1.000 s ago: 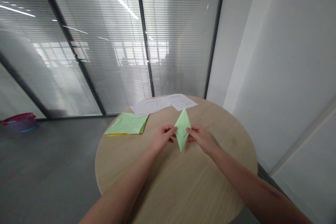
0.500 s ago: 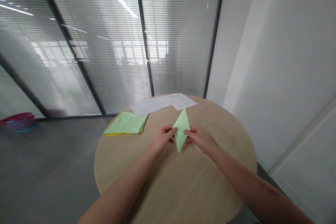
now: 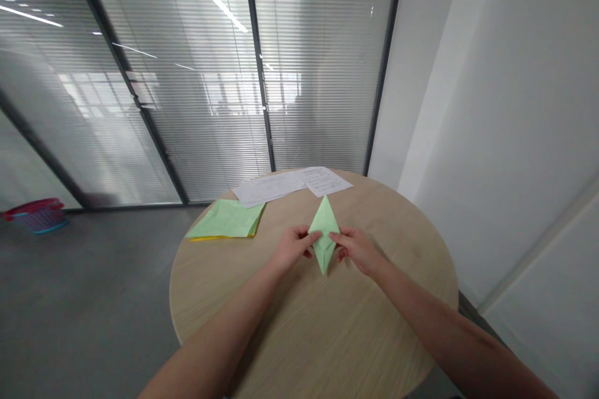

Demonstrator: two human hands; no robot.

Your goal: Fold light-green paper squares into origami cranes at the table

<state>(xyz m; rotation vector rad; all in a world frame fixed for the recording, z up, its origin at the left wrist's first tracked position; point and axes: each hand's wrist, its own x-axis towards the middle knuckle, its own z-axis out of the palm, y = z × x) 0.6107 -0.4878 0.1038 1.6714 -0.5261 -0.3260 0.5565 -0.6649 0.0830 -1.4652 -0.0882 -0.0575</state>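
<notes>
My left hand point(image 3: 292, 248) and right hand point(image 3: 359, 249) pinch the folded green paper diamond point(image 3: 324, 218) at its nine and three o'clock corners, thumbs on its face, over the round wooden table point(image 3: 322, 330); green sheets point(image 3: 227, 219) lie toward ten, printed pages point(image 3: 274, 187) toward twelve.

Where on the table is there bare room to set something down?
Bare table shows between left forearm and right forearm, right of the right hand out to the rim, and between the left forearm and green sheets. Crowded: far left, with green sheets and white papers; and the middle, where left hand and right hand hold the folded paper.
</notes>
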